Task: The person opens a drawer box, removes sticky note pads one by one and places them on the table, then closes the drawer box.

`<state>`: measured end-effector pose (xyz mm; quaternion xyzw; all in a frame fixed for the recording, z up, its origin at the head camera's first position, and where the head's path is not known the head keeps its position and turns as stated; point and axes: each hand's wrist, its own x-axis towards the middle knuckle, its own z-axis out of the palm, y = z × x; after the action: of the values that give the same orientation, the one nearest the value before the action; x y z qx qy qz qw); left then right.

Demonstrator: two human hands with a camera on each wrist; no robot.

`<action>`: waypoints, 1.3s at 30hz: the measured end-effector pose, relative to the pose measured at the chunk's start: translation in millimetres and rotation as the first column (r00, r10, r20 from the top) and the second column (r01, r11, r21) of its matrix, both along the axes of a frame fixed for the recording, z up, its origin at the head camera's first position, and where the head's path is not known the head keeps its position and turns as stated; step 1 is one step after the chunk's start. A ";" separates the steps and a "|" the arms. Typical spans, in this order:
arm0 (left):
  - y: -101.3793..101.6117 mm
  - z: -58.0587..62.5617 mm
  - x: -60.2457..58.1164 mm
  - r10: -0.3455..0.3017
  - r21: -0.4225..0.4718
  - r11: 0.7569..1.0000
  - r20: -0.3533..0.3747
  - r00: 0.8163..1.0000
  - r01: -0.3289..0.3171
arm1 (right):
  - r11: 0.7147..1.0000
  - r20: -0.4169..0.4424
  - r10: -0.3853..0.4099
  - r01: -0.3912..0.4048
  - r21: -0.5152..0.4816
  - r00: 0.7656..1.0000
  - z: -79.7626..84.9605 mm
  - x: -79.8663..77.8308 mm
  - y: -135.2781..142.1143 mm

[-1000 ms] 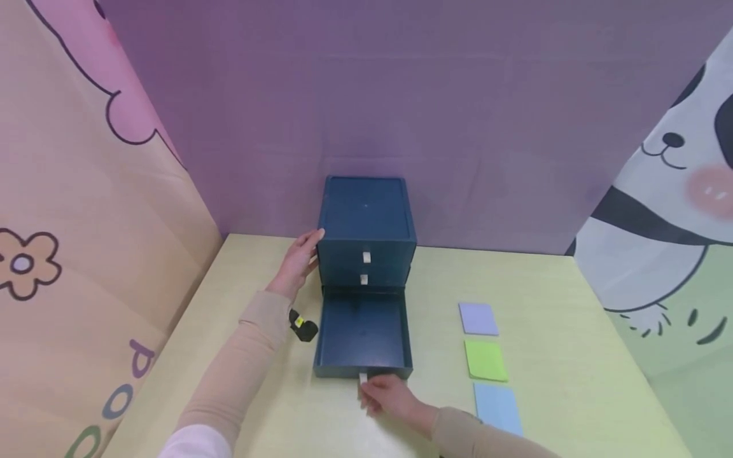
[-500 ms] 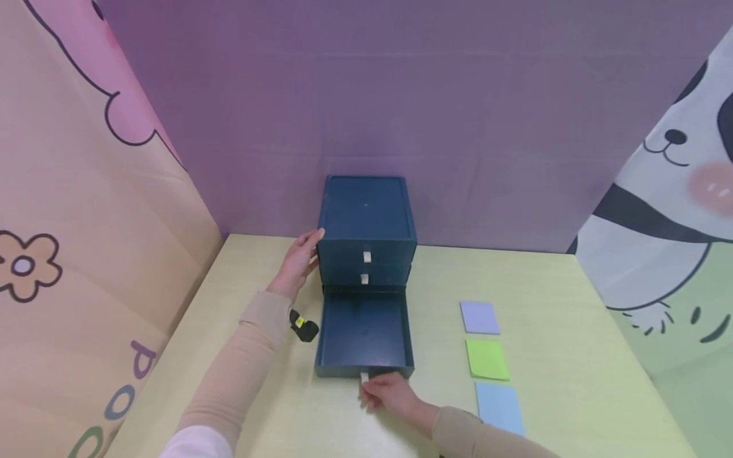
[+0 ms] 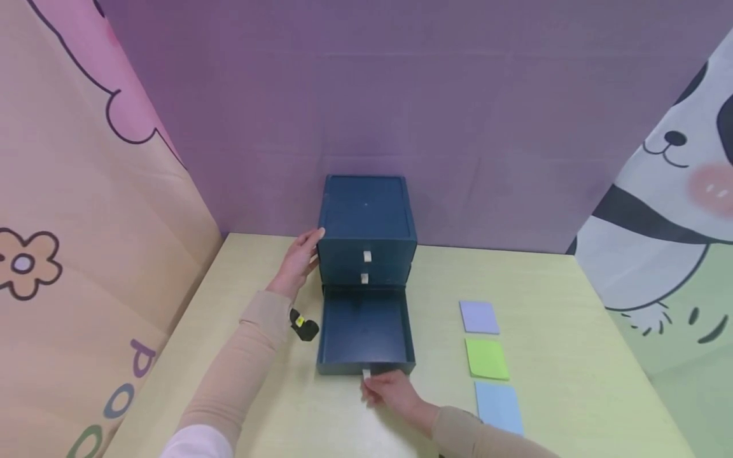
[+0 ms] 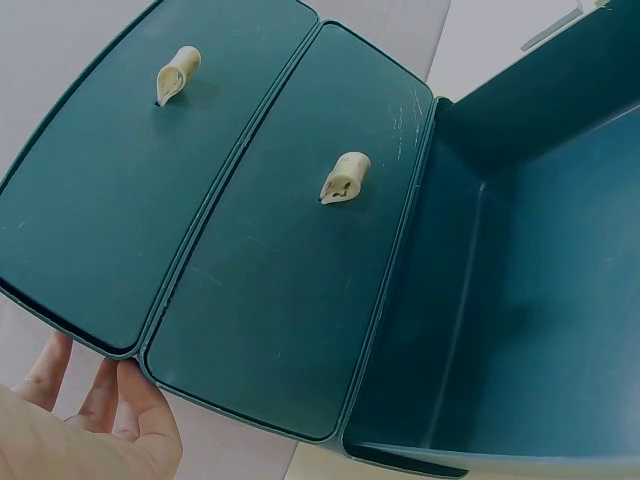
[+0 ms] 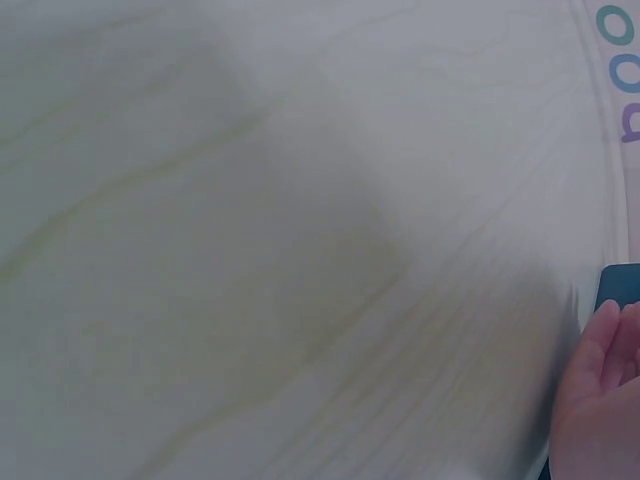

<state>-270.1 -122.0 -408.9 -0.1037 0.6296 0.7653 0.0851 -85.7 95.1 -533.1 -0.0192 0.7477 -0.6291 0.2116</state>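
A dark blue desktop drawer cabinet (image 3: 366, 207) stands at the back of the table. Its lowest drawer (image 3: 364, 327) is pulled far out and has nothing in it; the two drawers above (image 4: 280, 230) are closed, each with a pale loop tab. My left hand (image 3: 296, 262) rests against the cabinet's left side, thumb at the top front corner, fingers along the side wall. At the front of the extended drawer, my right hand (image 3: 395, 393) pinches its pale pull tab (image 3: 366, 374). Only part of that hand (image 5: 600, 410) shows at the right wrist view's edge.
To the right lie a purple pad of notes (image 3: 479, 317), a green one (image 3: 487, 359) and a light blue one (image 3: 499, 407) in a column. A small black object with a yellow mark (image 3: 304, 327) shows beside the left sleeve. A purple cloth (image 3: 366, 95) hangs behind.
The extended drawer and the right hand on its tab have shifted very slightly inward, toward the cabinet. My left hand has stayed in place on the cabinet's side.
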 end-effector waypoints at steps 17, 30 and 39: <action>0.5 0.1 -0.2 0.000 -0.008 1.000 0.006 1.000 0.000 | 1.000 -0.014 -0.023 0.023 0.018 1.000 -2.4 -6.5 -0.3; 0.5 -0.7 0.2 0.002 -0.008 1.000 0.013 1.000 -0.002 | 0.998 -0.011 -0.060 0.060 -0.005 0.998 -11.7 -14.6 1.0; 1.0 2.1 0.7 0.004 -0.010 1.000 0.014 1.000 -0.004 | 0.997 -0.011 -0.072 0.072 0.019 0.997 -13.3 -20.4 1.7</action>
<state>-269.4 -121.0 -406.8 -0.1108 0.6326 0.7615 0.0874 -106.1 96.8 -546.4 0.0065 0.7552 -0.6288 0.1850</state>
